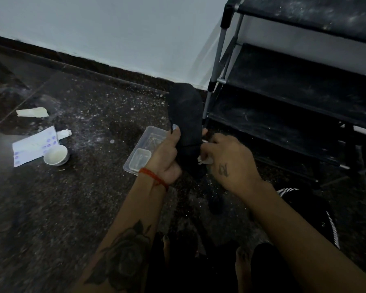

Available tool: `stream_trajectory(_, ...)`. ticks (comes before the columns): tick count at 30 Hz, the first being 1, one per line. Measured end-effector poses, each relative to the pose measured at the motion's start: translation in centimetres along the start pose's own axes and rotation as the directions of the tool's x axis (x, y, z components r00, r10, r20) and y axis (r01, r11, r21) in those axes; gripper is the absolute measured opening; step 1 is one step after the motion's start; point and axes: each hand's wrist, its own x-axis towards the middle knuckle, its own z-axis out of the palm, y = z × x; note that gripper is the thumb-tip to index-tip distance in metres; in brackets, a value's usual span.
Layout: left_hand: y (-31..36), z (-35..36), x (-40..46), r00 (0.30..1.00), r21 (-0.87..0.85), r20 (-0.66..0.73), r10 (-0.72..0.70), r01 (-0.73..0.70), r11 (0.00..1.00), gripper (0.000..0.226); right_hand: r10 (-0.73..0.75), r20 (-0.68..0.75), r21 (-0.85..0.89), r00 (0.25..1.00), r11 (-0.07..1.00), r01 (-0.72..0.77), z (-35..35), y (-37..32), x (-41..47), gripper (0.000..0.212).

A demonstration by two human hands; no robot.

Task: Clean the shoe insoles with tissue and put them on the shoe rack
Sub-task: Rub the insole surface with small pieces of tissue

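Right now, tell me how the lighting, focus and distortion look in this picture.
Head view: dim overall, with the black insole barely separating from the dark floor; the wall is the brightest area; the left hand, right hand and tissue look soft; wide-angle bending curves the skirting line and tilts the shoe rack.

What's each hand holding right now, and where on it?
The left hand grips the black insole around its lower half, near the heel. The right hand pinches a white tissue against the insole's edge.
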Motion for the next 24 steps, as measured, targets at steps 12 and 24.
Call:
stream_trajectory(12,0.2,-0.4,0.1,0.999,0.000,-0.011,0.047,-0.047,0.999,0.040,-0.086,-0.038,0.184,0.996,0.979,0.091,0.6,-1.1,0.1,0.026)
stream_trajectory(24,0.0,-0.4,0.6,1.000,0.025,-0.003,0.023,-0.023,0.999,0.042,0.405,0.093,0.871,0.909,0.410,-0.272,-0.6,-0.3,1.5,0.027)
